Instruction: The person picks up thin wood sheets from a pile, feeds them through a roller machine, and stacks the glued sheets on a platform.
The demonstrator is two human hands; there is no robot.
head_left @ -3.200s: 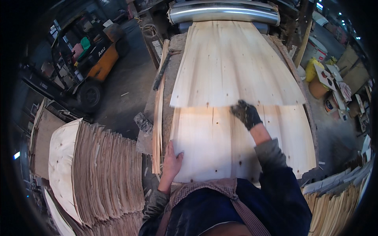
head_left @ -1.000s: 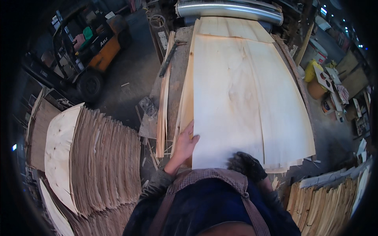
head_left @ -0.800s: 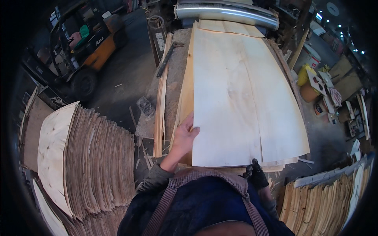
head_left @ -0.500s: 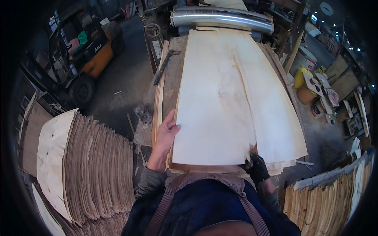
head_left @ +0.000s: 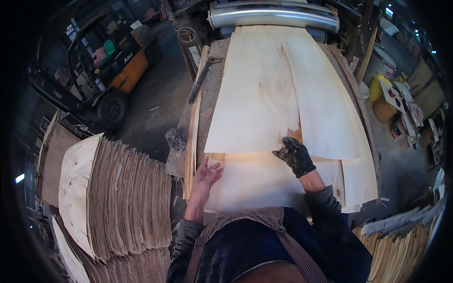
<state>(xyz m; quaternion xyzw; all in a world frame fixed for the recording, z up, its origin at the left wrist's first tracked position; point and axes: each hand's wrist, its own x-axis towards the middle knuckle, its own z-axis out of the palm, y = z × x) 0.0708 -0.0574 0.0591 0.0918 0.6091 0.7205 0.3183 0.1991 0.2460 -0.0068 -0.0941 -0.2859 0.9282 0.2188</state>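
Upper veneer sheet (head_left: 264, 104): pale, thin, lying flat on the table, reaching from the roller at the far end to about mid-table; a long split runs down its right half, ending in a torn notch at its near edge.
Lower veneer sheet (head_left: 255, 181): lies under the upper one, its near part exposed, its near edge at the person's body.
Right hand (head_left: 295, 155): in a dark work glove, fingers spread and pressed flat at the near edge of the upper sheet, just below the notch; clamped on nothing.
Left hand (head_left: 206, 177): bare, open, fingers apart, resting at the near left edge of the lower sheet; no grip visible.
Table (head_left: 212, 80): long wooden bed; a stack of narrow strips (head_left: 191, 151) lies along its left edge.
Roller (head_left: 273, 14): grey metal cylinder across the far end, the upper sheet appearing to emerge beneath it; the exact exit point is hard to make out.
Progress, as judged: the upper sheet is laid over the lower one and largely out on the table; lifting it clear has not begun, and both sheets remain on the table.
Surroundings: tall pile of stacked veneer (head_left: 118, 193) near left; orange forklift (head_left: 113, 70) far left; more veneer stacks (head_left: 401, 245) near right.
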